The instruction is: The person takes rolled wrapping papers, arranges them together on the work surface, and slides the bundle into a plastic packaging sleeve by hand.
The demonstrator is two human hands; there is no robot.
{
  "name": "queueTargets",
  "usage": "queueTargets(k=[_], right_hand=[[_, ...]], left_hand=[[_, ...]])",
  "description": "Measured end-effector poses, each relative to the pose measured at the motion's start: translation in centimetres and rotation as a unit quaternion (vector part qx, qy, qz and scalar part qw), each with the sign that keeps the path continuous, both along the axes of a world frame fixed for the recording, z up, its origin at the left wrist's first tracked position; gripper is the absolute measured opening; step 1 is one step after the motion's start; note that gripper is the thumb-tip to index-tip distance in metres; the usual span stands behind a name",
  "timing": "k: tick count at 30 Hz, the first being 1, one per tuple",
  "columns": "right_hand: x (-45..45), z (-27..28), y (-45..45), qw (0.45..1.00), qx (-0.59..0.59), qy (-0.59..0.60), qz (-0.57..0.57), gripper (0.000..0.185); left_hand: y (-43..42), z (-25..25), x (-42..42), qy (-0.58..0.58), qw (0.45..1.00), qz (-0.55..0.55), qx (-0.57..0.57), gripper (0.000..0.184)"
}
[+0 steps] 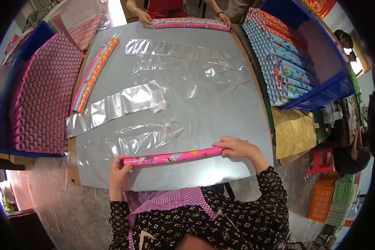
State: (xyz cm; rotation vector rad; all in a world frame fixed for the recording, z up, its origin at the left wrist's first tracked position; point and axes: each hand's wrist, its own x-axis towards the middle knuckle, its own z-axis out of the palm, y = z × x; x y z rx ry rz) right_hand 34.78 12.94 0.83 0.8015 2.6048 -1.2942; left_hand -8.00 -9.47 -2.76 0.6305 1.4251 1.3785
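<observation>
- Far left, well away from the left fingers: a blue plastic crate (37,155) packed with stacked pink tubes (46,91), round open ends showing.
- Ahead and to the left of the left fingers: a slim bundle of pink, light-blue and orange printed tubes (95,75), lying on the smooth grey tabletop (221,121).
- Left hand (118,173): thumb and fingers narrowed, gripping one end of a long bright-pink tube printed with cartoon figures (175,158).
- Ahead of the left fingers: a shiny clear plastic sleeve (125,103), flat and creased; nearer them, a second crumpled transparent sleeve (148,138).
- Between the two sets of fingers: the pink tube, nearly level, above the near part of the tabletop.
- Far ahead of both hands: a co-worker in red (164,5), holding a multicoloured tube bundle (191,23) at the far edge.
- Right hand (238,148): fingers closed narrowly about the tube's other end.
- Right of the right fingers: a creased gold sheet (293,133); farther ahead, a tilted blue plastic bin (337,89) containing blue and orange printed tubes (285,62).
</observation>
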Motion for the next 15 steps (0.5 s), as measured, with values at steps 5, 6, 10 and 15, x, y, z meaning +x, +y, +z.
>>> queueTargets(k=[5,6,10,15], right_hand=[[-0.1,0.0,0.5,0.999,-0.03,0.017,-0.038,0.041],[-0.2,0.0,0.6,0.999,-0.03,0.017,-0.038,0.041],[-0.3,0.1,0.8,0.998,-0.016,0.026,-0.049,0.036],[-1.1,1.2,1.0,0.998,0.012,0.022,-0.059,0.033]], left_hand=[[0.4,1.2,0.0,0.056,0.997,-0.025,-0.041,0.028],[0.5,1.2,0.0,0.056,0.997,-0.025,-0.041,0.028],[0.5,0.9,0.1,0.098,0.993,-0.035,-0.051,0.025],[0.5,0.9,0.1,0.151,0.986,-0.044,-0.055,0.023]])
